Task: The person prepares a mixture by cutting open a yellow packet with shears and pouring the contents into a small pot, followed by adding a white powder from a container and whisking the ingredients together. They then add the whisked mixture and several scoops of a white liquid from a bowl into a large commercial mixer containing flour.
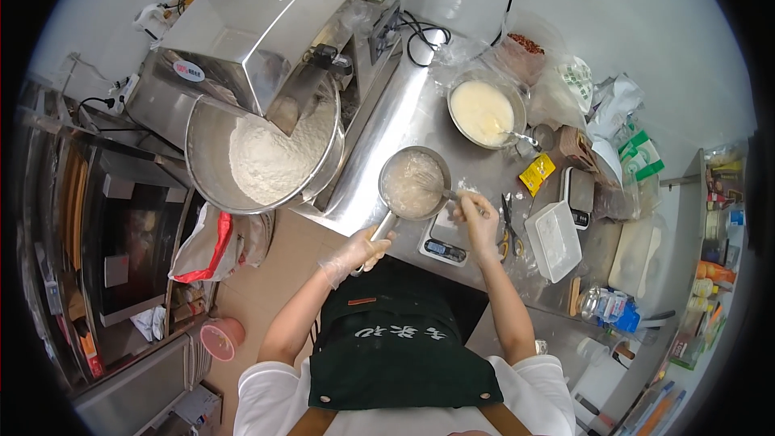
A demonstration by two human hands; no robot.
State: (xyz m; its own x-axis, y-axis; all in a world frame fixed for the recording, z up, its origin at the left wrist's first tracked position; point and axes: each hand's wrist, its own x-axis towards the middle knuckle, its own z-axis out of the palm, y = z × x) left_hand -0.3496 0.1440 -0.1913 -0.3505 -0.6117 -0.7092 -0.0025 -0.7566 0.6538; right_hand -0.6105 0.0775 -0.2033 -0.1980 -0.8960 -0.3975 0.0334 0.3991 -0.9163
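My gloved left hand (366, 252) is closed round the long handle of a steel saucepan (403, 185) holding a cloudy pale liquid. My right hand (475, 214) grips a wire whisk (441, 191), whose wires are down in the liquid. Just under and right of the pan lies a digital scale (444, 247). Beside my right hand are black-handled scissors (507, 230) and a white plastic container (554, 242). A steel bowl of pale creamy mixture (481, 109) stands behind the pan, with a yellow packet (536, 173) to its lower right.
A large mixer bowl of flour (266, 161) sits at left under the steel machine (250, 24). A second scale (576, 192), bags (613, 113) and bottles crowd the right. Below left are a dark cabinet (133, 234), a sack (206, 242) and a pink bin (222, 337) on the floor.
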